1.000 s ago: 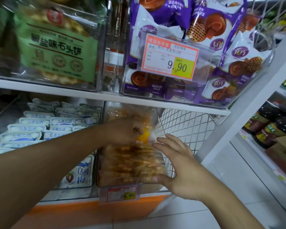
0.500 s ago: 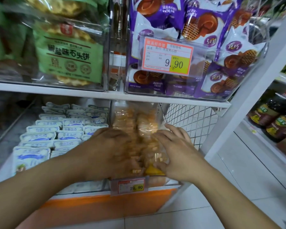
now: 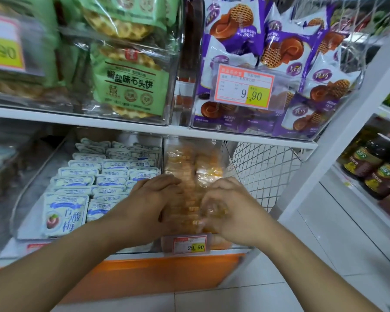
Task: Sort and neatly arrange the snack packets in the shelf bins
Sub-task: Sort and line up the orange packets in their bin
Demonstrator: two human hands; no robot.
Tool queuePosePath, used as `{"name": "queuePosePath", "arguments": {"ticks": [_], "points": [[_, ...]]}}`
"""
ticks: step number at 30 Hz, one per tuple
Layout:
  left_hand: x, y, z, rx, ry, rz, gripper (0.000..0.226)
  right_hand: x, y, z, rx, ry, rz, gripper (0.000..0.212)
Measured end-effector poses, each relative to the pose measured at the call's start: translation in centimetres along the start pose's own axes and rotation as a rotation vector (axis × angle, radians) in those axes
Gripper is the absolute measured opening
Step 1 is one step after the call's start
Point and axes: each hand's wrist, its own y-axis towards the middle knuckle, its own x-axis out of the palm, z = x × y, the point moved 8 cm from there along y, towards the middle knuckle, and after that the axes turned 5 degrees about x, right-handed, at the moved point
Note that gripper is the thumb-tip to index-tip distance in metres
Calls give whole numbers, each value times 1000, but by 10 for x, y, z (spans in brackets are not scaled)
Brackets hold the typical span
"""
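Note:
Orange snack packets (image 3: 190, 170) stand in rows in a clear bin (image 3: 224, 152) on the lower shelf, with a 29.90 price tag (image 3: 189, 244) on the bin's front. My left hand (image 3: 151, 203) presses flat against the left side of the front packets. On the right side, my right hand (image 3: 231, 210) has its fingers curled into the same packets, and its fingertips are blurred. White and blue packets (image 3: 86, 183) fill the bin to the left in neat rows.
The upper shelf holds a bin of green waffle packets (image 3: 128, 84) and a bin of purple packets (image 3: 286, 64) with a 9.90 tag. A white wire mesh panel (image 3: 261, 170) closes the shelf's right end. Dark bottles (image 3: 374, 167) stand on the neighbouring shelf.
Both hands have moved together onto the front orange packets. The left hand came forward from deeper in the bin, and the right hand's fingers went from spread to curled.

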Motion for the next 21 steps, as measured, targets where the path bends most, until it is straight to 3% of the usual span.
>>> {"name": "queuePosePath", "arguments": {"ticks": [5, 9, 14, 19, 21], "points": [[4, -8, -2, 36, 17, -34, 72, 9, 2, -10, -27, -137, 39, 14], [7, -9, -5, 64, 48, 0, 66, -22, -5, -1, -18, -316, 105, 23], [10, -7, -3, 79, 137, 84, 61, -19, -16, 18, 37, -468, -2, 13], [12, -1, 3, 60, 220, 136, 73, -11, -13, 23, 61, -407, 11, 64], [12, 1, 4, 55, 244, 160, 73, -4, -9, 22, 49, -445, -16, 73]]}}
